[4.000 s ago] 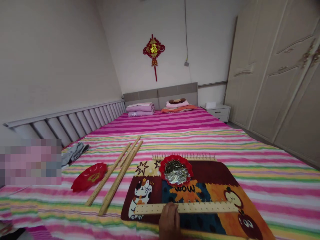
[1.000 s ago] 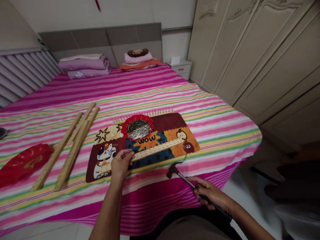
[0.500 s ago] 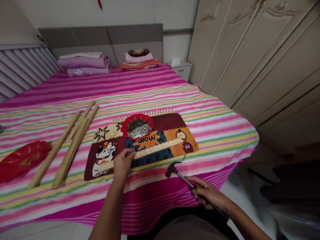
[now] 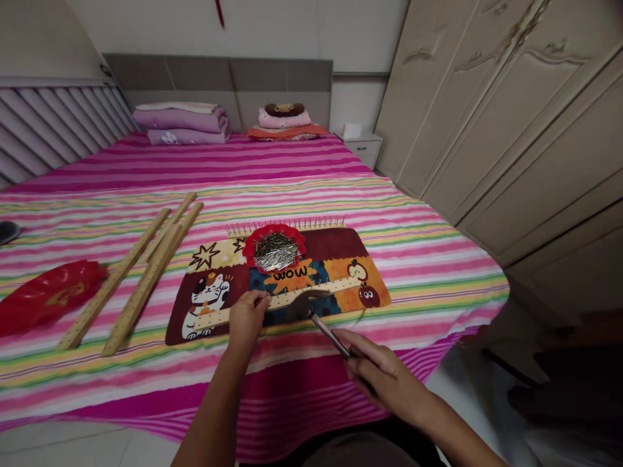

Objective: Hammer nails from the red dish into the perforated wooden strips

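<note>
Left hand (image 4: 247, 316) pinched its fingertips together on the long, pale, hole-dotted wooden strip (image 4: 283, 299); right hand (image 4: 384, 376) gripped the silver-shafted hammer (image 4: 329, 332), its dark head blurred.

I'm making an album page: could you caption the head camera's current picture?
Left hand on a wooden strip, right hand gripping a hammer, red dish of nails beyond.

Grey headboard (image 4: 199, 81), pale wall (image 4: 287, 29), cream wardrobe (image 4: 487, 136)

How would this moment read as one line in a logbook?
left hand: touching wooden strip | right hand: gripping hammer, head blurred near strip | nails: piled in red bowl on patterned mat
</note>
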`<state>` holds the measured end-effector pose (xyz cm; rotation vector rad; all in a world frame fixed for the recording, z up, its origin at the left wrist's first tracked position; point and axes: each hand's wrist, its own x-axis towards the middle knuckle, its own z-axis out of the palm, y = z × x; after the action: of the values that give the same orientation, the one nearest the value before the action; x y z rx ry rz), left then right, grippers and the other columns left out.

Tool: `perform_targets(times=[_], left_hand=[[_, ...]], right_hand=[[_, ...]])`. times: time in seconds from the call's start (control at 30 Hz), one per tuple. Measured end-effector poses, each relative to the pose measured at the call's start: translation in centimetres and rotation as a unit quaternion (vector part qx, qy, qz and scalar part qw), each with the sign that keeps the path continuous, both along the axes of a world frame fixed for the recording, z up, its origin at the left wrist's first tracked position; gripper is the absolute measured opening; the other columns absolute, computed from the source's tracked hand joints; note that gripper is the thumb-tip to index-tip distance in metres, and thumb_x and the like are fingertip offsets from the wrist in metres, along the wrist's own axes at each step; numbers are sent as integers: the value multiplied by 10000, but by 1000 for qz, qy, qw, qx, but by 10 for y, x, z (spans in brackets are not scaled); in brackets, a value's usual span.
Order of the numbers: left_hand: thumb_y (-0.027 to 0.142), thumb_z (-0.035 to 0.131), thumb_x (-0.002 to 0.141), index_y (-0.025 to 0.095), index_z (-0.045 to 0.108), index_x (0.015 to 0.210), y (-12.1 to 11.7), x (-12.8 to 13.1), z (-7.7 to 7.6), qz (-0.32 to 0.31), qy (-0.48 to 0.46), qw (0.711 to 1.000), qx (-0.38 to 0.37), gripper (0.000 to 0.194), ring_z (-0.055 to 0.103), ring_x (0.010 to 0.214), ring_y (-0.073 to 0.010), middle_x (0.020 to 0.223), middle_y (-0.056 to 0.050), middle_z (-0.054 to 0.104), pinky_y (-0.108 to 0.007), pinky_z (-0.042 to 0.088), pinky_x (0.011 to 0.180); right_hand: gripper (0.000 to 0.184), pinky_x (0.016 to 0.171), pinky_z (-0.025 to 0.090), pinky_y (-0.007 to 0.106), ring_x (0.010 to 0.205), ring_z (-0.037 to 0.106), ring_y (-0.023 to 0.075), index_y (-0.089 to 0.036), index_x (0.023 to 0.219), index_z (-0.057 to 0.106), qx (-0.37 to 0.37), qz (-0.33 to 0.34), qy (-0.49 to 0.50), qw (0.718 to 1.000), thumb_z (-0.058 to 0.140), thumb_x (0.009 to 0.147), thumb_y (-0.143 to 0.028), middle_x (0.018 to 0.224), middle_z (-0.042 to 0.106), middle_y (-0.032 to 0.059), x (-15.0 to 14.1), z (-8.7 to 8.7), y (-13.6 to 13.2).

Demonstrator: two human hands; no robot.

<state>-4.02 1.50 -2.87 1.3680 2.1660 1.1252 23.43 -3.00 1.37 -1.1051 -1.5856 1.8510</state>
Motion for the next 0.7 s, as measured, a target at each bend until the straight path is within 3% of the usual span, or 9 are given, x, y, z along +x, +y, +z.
perform_targets(times=[0.1, 0.17, 0.23, 0.33, 0.5, 0.67, 0.7], left_hand=[[331, 567, 689, 230, 656, 682, -1, 0, 0, -5, 17, 1000, -2, 134, 607, 725, -168, 748, -6, 670, -263, 432, 699], [317, 564, 697, 231, 656, 681, -2, 1, 0, -6, 28, 1000, -3, 127, 595, 699, -162, 726, -3, 659, -259, 421, 677], [309, 556, 709, 229, 653, 676, -2, 1, 0, -12, 31, 999, -1, 131, 585, 685, -156, 712, -2, 649, -254, 411, 665], [302, 547, 723, 222, 645, 670, -2, 1, -1, -16, 38, 999, -4, 137, 575, 684, -148, 712, -3, 635, -249, 396, 663], [304, 539, 737, 207, 579, 577, -2, 1, -1, -17, 80, 996, -28, 192, 524, 612, -135, 626, 3, 553, -249, 348, 604], [277, 551, 706, 214, 637, 656, -2, 3, 1, -9, 46, 999, -17, 118, 564, 658, -151, 680, -12, 611, -252, 389, 636], [282, 564, 690, 216, 652, 686, -2, 2, 2, -10, 26, 999, -17, 111, 576, 668, -156, 704, -15, 631, -255, 405, 647]], right_hand=[[446, 441, 326, 186, 474, 379, 77, -212, 1325, 467, 128, 5, -33, 991, 401, 884, -214, 583, 426, -60, -24, 16, 18], [457, 509, 411, 204, 521, 465, 94, -227, 1341, 453, 207, 20, -57, 976, 381, 891, -184, 635, 519, -40, -40, 25, 28], [464, 694, 496, 264, 748, 601, 139, -245, 1343, 450, 281, 35, -60, 957, 372, 893, -161, 865, 648, 11, -54, 30, 35], [479, 967, 422, 361, 1143, 545, 197, -237, 1360, 427, 347, 56, -67, 934, 362, 896, -137, 1236, 604, 60, -67, 31, 42], [494, 986, 415, 385, 1153, 550, 209, -221, 1373, 413, 340, 89, -90, 932, 366, 894, -113, 1252, 607, 74, -68, 28, 42], [431, 854, 497, 315, 874, 636, 170, -237, 1357, 440, 265, 72, -90, 957, 366, 934, -205, 1020, 687, 38, -35, 36, 19], [429, 879, 485, 318, 893, 632, 172, -243, 1357, 445, 243, 84, -89, 962, 368, 935, -216, 1018, 688, 35, -26, 36, 14]])
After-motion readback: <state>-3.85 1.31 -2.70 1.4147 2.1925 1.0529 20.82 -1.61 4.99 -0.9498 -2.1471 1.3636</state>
